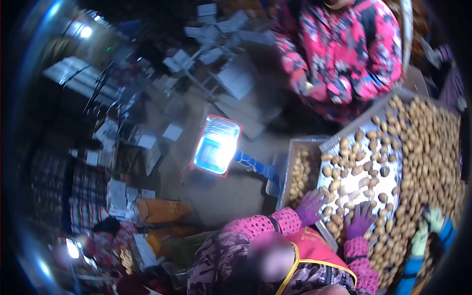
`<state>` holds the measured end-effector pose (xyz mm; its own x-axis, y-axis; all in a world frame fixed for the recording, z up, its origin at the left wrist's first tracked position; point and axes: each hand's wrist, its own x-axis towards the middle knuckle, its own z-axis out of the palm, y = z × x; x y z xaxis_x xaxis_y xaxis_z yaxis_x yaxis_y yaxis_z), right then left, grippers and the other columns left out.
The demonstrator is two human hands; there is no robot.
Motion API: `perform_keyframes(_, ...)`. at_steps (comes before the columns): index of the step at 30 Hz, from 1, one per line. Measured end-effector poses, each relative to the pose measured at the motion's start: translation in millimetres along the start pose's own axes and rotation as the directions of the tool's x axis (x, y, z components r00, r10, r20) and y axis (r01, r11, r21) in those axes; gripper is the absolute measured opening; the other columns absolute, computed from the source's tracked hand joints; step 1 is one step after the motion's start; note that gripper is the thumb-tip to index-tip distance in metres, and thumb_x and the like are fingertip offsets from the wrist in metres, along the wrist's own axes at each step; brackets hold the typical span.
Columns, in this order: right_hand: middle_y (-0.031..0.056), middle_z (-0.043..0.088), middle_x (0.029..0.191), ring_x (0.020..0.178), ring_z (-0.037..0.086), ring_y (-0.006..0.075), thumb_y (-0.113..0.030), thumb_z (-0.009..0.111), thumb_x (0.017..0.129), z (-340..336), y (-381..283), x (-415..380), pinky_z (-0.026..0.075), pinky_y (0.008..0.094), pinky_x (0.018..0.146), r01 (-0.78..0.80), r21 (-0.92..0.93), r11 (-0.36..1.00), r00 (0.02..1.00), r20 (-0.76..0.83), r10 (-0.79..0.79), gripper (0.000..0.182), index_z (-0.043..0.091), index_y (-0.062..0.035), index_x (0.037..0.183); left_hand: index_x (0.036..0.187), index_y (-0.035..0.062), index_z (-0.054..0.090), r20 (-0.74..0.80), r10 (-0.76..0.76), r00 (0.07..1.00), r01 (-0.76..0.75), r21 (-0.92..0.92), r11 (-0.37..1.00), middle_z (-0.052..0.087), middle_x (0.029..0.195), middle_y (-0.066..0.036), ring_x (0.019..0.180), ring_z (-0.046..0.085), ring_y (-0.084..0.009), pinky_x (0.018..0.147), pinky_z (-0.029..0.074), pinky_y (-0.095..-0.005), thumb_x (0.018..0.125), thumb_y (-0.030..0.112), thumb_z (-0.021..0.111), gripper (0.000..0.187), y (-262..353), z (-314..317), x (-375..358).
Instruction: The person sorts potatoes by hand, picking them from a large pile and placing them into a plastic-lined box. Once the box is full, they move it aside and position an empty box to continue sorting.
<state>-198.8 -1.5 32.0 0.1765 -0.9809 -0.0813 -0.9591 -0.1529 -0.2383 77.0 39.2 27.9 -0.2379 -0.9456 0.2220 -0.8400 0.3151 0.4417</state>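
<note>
My left hand (309,207), in a purple glove, is at the near left edge of the sorting surface, beside the bin of potatoes, with its fingers apart. Also gloved in purple, my right hand (359,222) lies low over the potatoes with spread fingers and nothing visibly gripped. Loose brown potatoes (364,182) are scattered on the shiny sheet (393,172) in front of both hands. A denser mass of potatoes (427,147) covers the right side. On the left, the narrow bin (286,187) contains more potatoes.
A person in a pink patterned jacket (344,49) stands across the surface. Another person's green-gloved hands (427,230) with blue sleeves are over the potatoes at right. A bright lamp (217,147) on a blue pole stands beyond the bin. Cartons (236,76) lie further back.
</note>
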Motion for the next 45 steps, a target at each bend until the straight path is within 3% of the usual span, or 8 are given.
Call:
perform_keyframes(21,0.0218,0.047,0.156,0.145,0.039,0.0454,-0.036,0.066,0.091,18,18,-8,0.018,0.0669,0.121,0.071,-0.028,0.997,0.984,-0.16,-0.074,0.055,0.062,-0.0066,0.138,0.155,0.0115,0.042,0.19,-0.156,0.969,0.149,0.047,0.988,0.035,0.16,-0.018,0.147,0.033,-0.0423,0.12,0.028,-0.0575,0.079,0.043,0.078,0.09,-6,0,-17)
perform_keyframes(22,0.0216,0.051,0.153,0.142,0.041,0.0471,-0.033,0.069,0.089,30,23,-12,0.02,0.0672,0.12,0.152,0.014,0.988,0.936,-0.323,-0.139,0.052,0.065,-0.0068,0.134,0.148,0.0103,0.051,0.099,-0.096,0.99,0.079,0.158,0.984,0.048,0.147,-0.022,0.137,0.044,-0.042,0.114,0.036,-0.0583,0.076,0.041,0.079,0.083,-1,-8,-3)
perform_keyframes(24,0.0241,0.052,0.15,0.141,0.041,0.0482,-0.031,0.07,0.087,0,25,-30,0.021,0.0634,0.121,0.11,0.137,0.984,0.983,-0.159,-0.088,0.051,0.065,-0.0072,0.132,0.115,0.0083,0.068,0.14,-0.217,0.966,0.232,-0.098,0.968,0.06,0.104,-0.016,0.103,0.058,-0.038,0.088,0.05,-0.0537,0.07,0.032,0.079,0.052,11,-21,26)
perform_keyframes(25,0.0247,0.048,0.153,0.142,0.038,0.0491,-0.031,0.068,0.089,0,23,-44,0.024,0.0629,0.119,0.085,0.053,0.995,0.969,-0.237,-0.07,0.057,0.06,-0.0067,0.139,0.111,0.009,0.07,0.043,0.01,0.999,-0.009,-0.027,1.0,0.06,0.102,-0.016,0.101,0.059,-0.0377,0.086,0.051,-0.0502,0.068,0.028,0.08,0.049,16,-27,29)
perform_keyframes(29,0.0241,0.044,0.156,0.144,0.036,0.0469,-0.028,0.069,0.085,-38,34,-105,0.024,0.0616,0.118,-0.228,0.096,0.969,0.959,-0.152,0.241,0.063,0.056,-0.0061,0.143,0.125,0.0144,0.065,0.163,0.243,0.956,-0.235,-0.069,0.97,0.056,0.127,-0.015,0.117,0.052,-0.0389,0.096,0.045,-0.0549,0.069,0.026,0.083,0.06,54,-31,57)
perform_keyframes(31,0.0244,0.045,0.154,0.142,0.038,0.0471,-0.028,0.069,0.083,-35,41,-126,0.026,0.0614,0.116,-0.302,0.113,0.947,0.932,-0.173,0.318,0.064,0.056,-0.0061,0.142,0.148,0.0192,0.054,0.632,0.296,0.716,-0.201,-0.22,0.955,0.038,0.159,-0.02,0.148,0.029,-0.0472,0.121,0.021,-0.0638,0.084,0.038,0.075,0.07,59,-23,70)
perform_keyframes(37,0.024,0.044,0.154,0.142,0.038,0.0483,-0.03,0.066,0.087,-31,50,-158,0.026,0.0629,0.114,-0.423,-0.024,0.906,0.896,-0.164,0.414,0.064,0.053,-0.0056,0.145,0.148,0.0239,0.054,0.633,0.389,0.669,-0.319,-0.228,0.92,0.038,0.16,-0.015,0.152,0.023,-0.0455,0.123,0.015,-0.0661,0.088,0.046,0.071,0.066,55,26,83)
perform_keyframes(45,0.0234,0.044,0.155,0.145,0.034,0.0479,-0.031,0.064,0.088,-26,51,-160,0.024,0.0634,0.116,-0.436,-0.022,0.9,0.891,-0.151,0.428,0.065,0.051,-0.0065,0.148,0.148,0.022,0.055,0.413,0.126,0.902,-0.17,0.072,0.983,0.037,0.161,-0.015,0.149,0.026,-0.0471,0.12,0.018,-0.067,0.086,0.043,0.072,0.068,5,12,111)
